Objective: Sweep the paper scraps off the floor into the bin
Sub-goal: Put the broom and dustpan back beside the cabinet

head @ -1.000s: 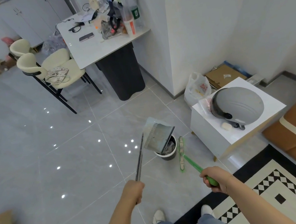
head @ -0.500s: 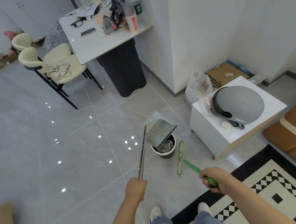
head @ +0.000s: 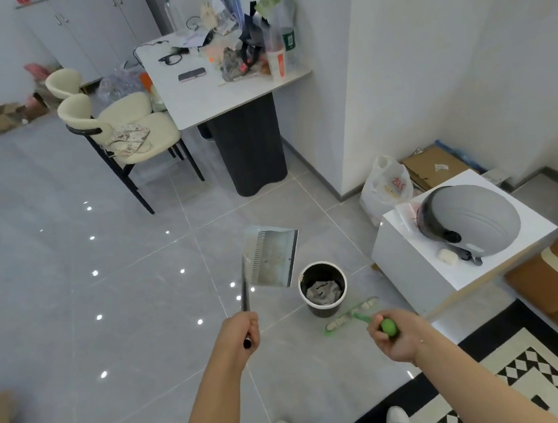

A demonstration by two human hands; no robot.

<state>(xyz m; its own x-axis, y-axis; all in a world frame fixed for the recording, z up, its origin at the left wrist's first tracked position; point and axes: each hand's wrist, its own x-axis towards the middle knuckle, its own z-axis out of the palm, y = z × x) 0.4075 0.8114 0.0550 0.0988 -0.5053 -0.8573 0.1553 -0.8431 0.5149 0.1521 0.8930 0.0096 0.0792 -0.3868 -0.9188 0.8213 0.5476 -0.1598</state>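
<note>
My left hand [head: 243,331] grips the thin dark handle of a grey dustpan [head: 271,261], which hangs in the air just left of the bin. The small round bin [head: 323,289] stands on the grey tile floor with crumpled paper scraps [head: 323,292] inside. My right hand [head: 394,337] grips the green handle of a broom, whose green and white head [head: 349,316] lies on the floor right in front of the bin.
A white low cabinet [head: 413,259] with a grey helmet [head: 471,222] stands right of the bin. A white plastic bag [head: 384,183] and flat cardboard [head: 435,167] lie by the wall. A cluttered table [head: 210,94] and cream chairs [head: 131,133] stand farther back. A patterned rug [head: 528,371] lies near my feet.
The dustpan has moved from tilted over the bin's mouth to the left of it, leaving the bin uncovered. The broom head has turned and now lies nearer my right hand.
</note>
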